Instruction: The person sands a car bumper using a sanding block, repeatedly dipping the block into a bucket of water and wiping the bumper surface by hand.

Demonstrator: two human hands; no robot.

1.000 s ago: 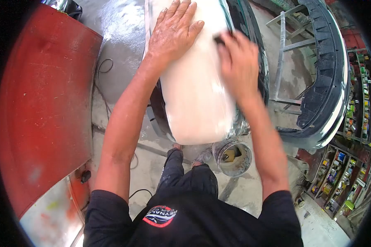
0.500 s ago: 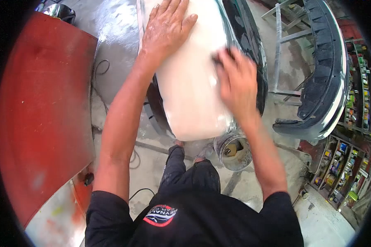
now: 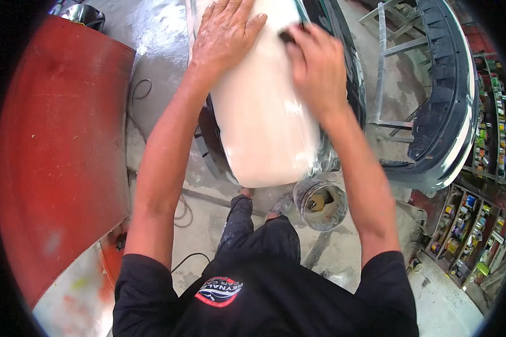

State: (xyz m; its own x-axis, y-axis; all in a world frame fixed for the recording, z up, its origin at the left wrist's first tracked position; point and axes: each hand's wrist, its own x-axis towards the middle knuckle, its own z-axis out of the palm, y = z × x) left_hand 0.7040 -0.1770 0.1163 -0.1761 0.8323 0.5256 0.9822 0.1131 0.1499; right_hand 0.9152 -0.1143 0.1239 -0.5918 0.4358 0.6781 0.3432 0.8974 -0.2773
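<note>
A cream-white car bumper (image 3: 267, 126), glossy with wet patches and dark along its sides, stretches away in front of me. My left hand (image 3: 227, 33) lies flat on its upper left part, fingers stretched forward and thumb apart. On the right side of the surface, my right hand (image 3: 319, 67) presses a small dark piece of sandpaper (image 3: 287, 37) against the panel. Only the edge of that piece shows beyond my curled fingers, and motion blurs it a little.
Below the bumper's near end stands a bucket (image 3: 343, 216) with water and a yellowish block (image 3: 319, 201) in it. A red panel (image 3: 67, 151) fills the left. Another bumper (image 3: 447, 90) rests on a metal stand (image 3: 380, 67) at right, near shelves of cans (image 3: 466, 236).
My right hand has slid forward and slightly left along the bumper with the sandpaper. My left hand stays flat in nearly the same place.
</note>
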